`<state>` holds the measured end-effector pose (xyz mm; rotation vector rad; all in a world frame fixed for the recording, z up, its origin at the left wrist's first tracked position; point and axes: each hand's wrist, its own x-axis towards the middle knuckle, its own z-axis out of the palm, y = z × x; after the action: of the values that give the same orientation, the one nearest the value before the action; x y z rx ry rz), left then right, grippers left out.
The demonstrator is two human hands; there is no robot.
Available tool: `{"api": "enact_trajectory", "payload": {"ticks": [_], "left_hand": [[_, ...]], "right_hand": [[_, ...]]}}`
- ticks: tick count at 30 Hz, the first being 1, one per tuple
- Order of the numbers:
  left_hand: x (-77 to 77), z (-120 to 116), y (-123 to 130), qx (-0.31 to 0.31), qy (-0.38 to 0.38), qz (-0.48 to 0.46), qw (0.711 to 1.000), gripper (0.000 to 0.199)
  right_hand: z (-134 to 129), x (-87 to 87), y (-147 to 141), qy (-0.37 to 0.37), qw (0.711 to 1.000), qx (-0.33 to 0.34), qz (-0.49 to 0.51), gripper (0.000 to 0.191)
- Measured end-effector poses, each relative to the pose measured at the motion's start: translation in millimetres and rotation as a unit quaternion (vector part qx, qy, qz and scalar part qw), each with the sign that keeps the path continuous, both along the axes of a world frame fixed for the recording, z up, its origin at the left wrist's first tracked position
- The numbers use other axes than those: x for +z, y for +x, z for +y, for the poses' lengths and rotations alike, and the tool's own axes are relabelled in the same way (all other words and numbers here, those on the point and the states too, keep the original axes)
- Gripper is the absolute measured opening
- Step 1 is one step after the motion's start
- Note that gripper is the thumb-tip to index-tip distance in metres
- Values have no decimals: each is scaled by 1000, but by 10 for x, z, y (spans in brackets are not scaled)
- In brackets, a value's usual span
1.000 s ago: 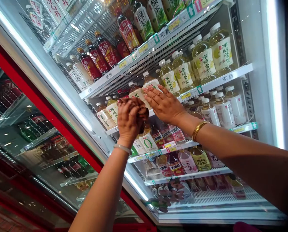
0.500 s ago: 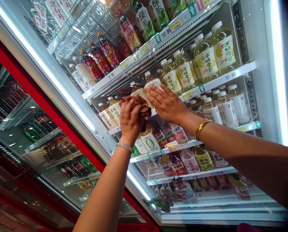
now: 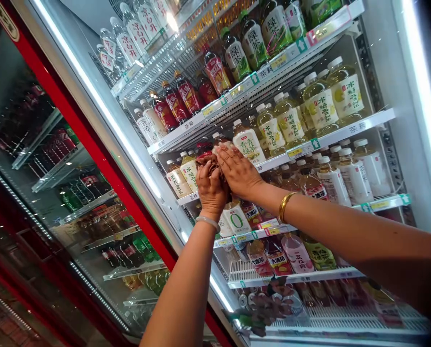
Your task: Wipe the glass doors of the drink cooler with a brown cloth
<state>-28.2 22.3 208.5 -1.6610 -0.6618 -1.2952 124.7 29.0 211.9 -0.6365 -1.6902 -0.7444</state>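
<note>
My left hand is closed around a crumpled brown cloth, whose folds bulge out above the fingers. Right beside it, my right hand lies flat with its fingers stretched out, its fingertips up against the cloth's edge. Both hands are raised in front of a lit drinks cooler, seemingly at its glass door. Just right of the fingertips, behind them, stands a bottle with a white green-tea label. Part of the bottle row is hidden by the hands and cloth.
Several shelves of bottles fill the cooler, among them pear drinks and red-labelled bottles. A red door frame slants down the left, with another cooler of drinks beyond it. Dark leaves show low down, possibly reflected.
My right hand has come down and left, closing the gap to the cloth in my left hand. The view has shifted, so the shelves appear further right and lower.
</note>
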Motion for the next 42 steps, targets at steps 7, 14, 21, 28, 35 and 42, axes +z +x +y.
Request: {"api": "enact_trajectory", "payload": {"ticks": [7,14,21,28,35,42], "left_hand": [[-156,-61,-203,32,-3,-118,992,28],[-342,-134,-500,42,0,29,999,29],[53,-136,-679,56,-7,-142,988,29],[-421,-206,-304,41,-29,-44,998,21],[227,-39,-715,66,34,-164,984,20],[-433,-157,-426,34,-8,1,999,17]], "right_hand": [[75,92,-263,22,998,14,-63,61],[106,42,-264,28,998,8,-64,57],[99,35,-256,-1,997,54,-51,59],[113,19,-224,-5,996,74,-55,61],[107,20,-232,0,995,85,-48,65],[92,18,-242,11,997,52,-50,60]]}}
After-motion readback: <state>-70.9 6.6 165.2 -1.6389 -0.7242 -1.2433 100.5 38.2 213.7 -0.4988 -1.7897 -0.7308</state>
